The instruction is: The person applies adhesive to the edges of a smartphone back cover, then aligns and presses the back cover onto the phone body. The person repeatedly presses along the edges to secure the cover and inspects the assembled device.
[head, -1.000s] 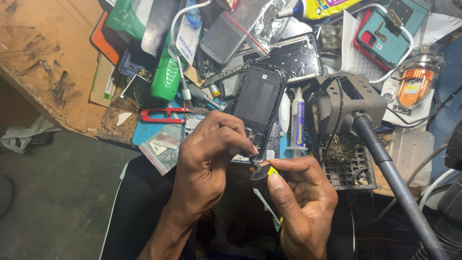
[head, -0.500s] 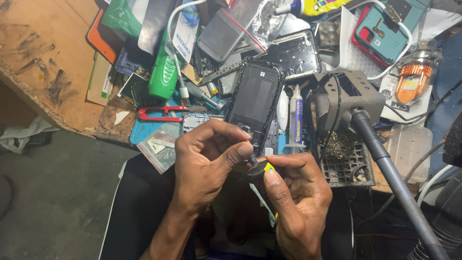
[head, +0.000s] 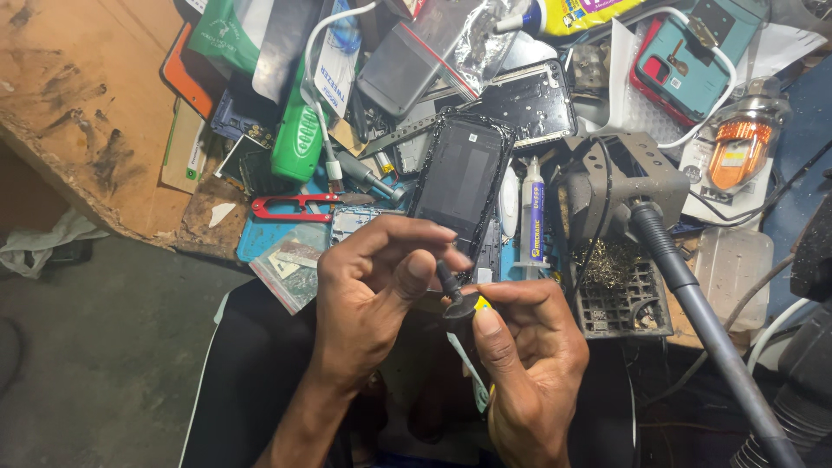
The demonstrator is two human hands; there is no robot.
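Just below the centre of the frame, the left hand [head: 373,290] pinches the thin black stem of a small dark part [head: 452,295] between thumb and forefinger, the other fingers curled loosely above it. The right hand [head: 529,364], lower and to the right, is closed round a slim yellow-tipped tool [head: 479,305]; its thumb presses against the part's rounded lower end, so the two hands meet on it. A pale strip runs down from the right hand, perhaps the tool's shaft; I cannot tell for sure.

The part looks tiny and very light, probably rubber or plastic, and smooth enough to slip or spring away if squeezed off-centre. The stem seems the surest place to hold it, with fingertips only; the broader cap gives the tool something to bear on.

Directly above the hands, at the frame's centre, lies a black phone body [head: 461,186], flat, stiff and likely fragile at its edges, best taken by its long sides. Right of it lies a syringe-like tube [head: 532,217]; left, red snips [head: 295,206] on a blue mat [head: 260,241]. A grey stand [head: 637,178] and its handle [head: 702,312] run toward the lower right, beside a tray of brass wool [head: 611,269].
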